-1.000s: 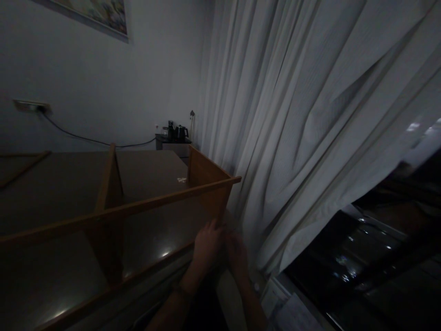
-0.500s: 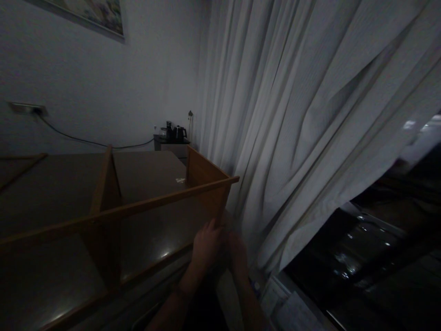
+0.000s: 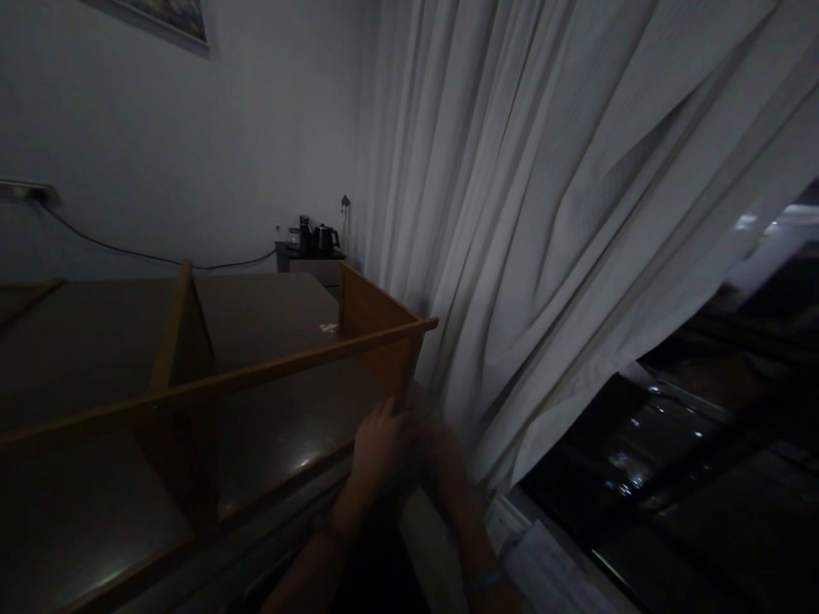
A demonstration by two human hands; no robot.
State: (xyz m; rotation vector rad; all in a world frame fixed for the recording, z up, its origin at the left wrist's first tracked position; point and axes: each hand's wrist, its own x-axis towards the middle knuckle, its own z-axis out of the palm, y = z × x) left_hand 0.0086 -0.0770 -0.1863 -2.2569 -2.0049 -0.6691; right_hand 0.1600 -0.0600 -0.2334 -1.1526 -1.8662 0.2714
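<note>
A brown wooden frame with upright dividers (image 3: 291, 365), like a shelf unit, lies across a dark tabletop. My left hand (image 3: 382, 439) is at the lower near corner of its end panel (image 3: 395, 358), fingers curled in. What they close on is hidden in the dark. Close beside it on the right, my right hand (image 3: 441, 450) is smeared by motion, so its fingers do not show clearly. Small white pieces (image 3: 328, 327) lie on the dark surface inside the far end of the frame.
A long white curtain (image 3: 473, 256) hangs just right of the frame. A black kettle (image 3: 326, 239) stands on a small cabinet in the far corner. A black cable (image 3: 128, 253) runs along the wall. Papers (image 3: 543, 558) lie low at the right, beside dark shiny things.
The view has shifted slightly, so the frame and wall sit a little further left and up. My right hand has moved slightly and is more blurred; my left stays at the corner.
</note>
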